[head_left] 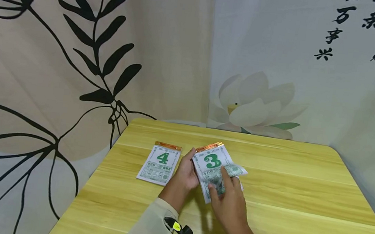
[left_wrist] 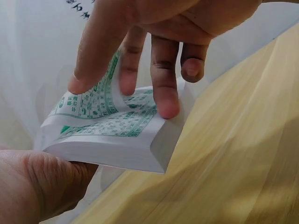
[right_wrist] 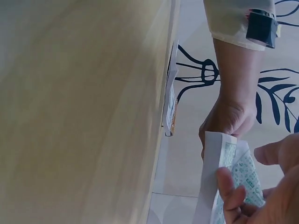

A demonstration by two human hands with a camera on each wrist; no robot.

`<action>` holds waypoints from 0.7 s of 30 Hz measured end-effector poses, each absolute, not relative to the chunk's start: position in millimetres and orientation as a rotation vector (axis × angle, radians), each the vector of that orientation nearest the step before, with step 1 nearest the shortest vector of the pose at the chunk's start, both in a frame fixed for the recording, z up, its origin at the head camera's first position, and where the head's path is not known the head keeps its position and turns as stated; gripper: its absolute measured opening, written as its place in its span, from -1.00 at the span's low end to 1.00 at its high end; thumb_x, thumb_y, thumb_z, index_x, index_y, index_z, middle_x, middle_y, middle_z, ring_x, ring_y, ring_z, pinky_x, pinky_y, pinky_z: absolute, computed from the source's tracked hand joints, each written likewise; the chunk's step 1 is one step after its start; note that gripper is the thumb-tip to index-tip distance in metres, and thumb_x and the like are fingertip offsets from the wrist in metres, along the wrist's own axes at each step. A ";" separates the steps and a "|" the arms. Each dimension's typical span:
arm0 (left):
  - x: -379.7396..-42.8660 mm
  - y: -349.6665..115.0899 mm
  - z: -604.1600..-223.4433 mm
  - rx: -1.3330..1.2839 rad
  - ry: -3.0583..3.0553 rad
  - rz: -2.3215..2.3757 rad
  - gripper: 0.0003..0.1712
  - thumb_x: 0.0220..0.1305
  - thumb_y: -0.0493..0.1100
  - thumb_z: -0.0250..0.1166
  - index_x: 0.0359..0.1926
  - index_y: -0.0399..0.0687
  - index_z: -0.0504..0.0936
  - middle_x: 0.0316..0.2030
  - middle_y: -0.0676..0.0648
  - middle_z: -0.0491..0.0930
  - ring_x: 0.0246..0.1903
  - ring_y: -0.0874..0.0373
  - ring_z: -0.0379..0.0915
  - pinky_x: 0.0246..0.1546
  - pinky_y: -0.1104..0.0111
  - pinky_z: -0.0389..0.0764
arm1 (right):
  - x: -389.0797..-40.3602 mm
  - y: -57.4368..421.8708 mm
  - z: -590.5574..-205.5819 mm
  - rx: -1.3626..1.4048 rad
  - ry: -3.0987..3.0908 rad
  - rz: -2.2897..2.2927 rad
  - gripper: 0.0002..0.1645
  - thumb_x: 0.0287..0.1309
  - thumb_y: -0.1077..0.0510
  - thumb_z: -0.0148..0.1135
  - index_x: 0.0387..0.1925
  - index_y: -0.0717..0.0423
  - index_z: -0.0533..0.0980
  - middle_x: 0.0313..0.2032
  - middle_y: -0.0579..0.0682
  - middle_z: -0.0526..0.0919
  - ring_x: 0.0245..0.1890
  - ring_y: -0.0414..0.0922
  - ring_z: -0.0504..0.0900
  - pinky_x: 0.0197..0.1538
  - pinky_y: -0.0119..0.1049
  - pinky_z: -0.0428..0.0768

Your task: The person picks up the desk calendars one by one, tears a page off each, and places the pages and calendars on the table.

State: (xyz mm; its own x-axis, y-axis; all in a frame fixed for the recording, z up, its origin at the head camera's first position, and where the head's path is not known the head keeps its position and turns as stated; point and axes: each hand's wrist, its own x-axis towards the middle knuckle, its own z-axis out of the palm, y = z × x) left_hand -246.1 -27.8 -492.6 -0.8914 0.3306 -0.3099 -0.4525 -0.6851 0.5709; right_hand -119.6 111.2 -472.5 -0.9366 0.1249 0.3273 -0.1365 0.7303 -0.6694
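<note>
My left hand [head_left: 188,172] grips a thick tear-off calendar [head_left: 200,162] by its left side, tilted above the table. The pad has an orange strip along its top and a green 3 on its front page. My right hand [head_left: 231,203] is at the lower right of the pad. A lifted, curling page [left_wrist: 96,95] lies between its digits in the left wrist view, and one fingertip rests on the sheets below. The right wrist view shows the page block [right_wrist: 212,172] edge-on, with the right hand's digits on both sides of the raised page.
A second calendar [head_left: 160,163], showing a green 4, lies flat on the wood-grain table [head_left: 288,204], left of the left hand. Behind the table hang a cloth with black plant drawings [head_left: 111,59] and one with a pale lotus [head_left: 257,101] and black writing.
</note>
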 end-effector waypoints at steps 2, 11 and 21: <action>-246.3 -28.0 -491.8 -0.258 0.919 2.546 -0.27 0.75 0.29 -0.12 0.56 -0.15 0.36 0.51 -0.21 0.51 0.53 -0.09 0.44 0.58 0.06 0.44 | -120.3 110.9 -473.3 0.014 -2.569 1.120 -0.10 0.37 0.12 0.53 0.62 0.13 0.36 0.12 0.35 0.50 -0.42 -0.18 0.58 -0.39 -0.37 0.56; -247.5 -29.4 -489.5 -0.280 0.928 2.569 -0.28 0.76 0.28 -0.13 0.57 -0.13 0.37 0.52 -0.19 0.50 0.54 -0.09 0.44 0.57 0.08 0.48 | -119.5 107.2 -477.3 0.063 -2.442 1.580 -0.14 0.37 0.33 0.45 0.62 0.11 0.37 0.21 0.36 0.66 -0.31 -0.17 0.68 -0.33 -0.42 0.68; -247.2 -27.5 -494.0 -0.261 0.927 2.569 -0.27 0.76 0.27 -0.13 0.57 -0.16 0.35 0.50 -0.20 0.50 0.54 -0.11 0.42 0.60 0.05 0.42 | -121.1 100.6 -476.9 -0.056 -2.188 2.168 -0.56 0.48 0.44 0.19 0.32 0.34 0.61 -0.17 0.37 0.81 -0.44 -0.10 0.84 -0.27 -0.25 0.83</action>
